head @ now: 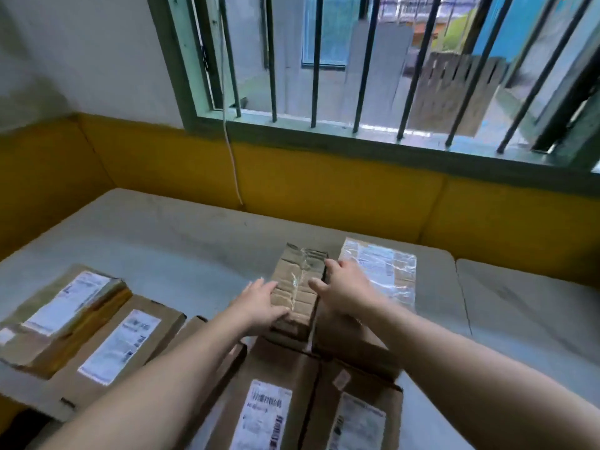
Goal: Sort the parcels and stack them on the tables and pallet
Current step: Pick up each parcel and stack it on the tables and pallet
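A small brown cardboard parcel (300,280) with clear tape along its top sits in the middle of the grey table (181,241). My left hand (259,302) lies against its left side with fingers extended. My right hand (344,287) presses its right side, fingers straight, thumb over the top edge. Right behind it lies a parcel with a glossy white label (380,271). In front stand two labelled boxes, one left (266,404) and one right (357,417).
Two flat labelled parcels lie at the left, one far left (61,313) and one beside it (120,345). A second grey table (526,303) adjoins on the right. A yellow-and-white wall and a barred window (357,76) stand behind; a thin cord (232,157) hangs down.
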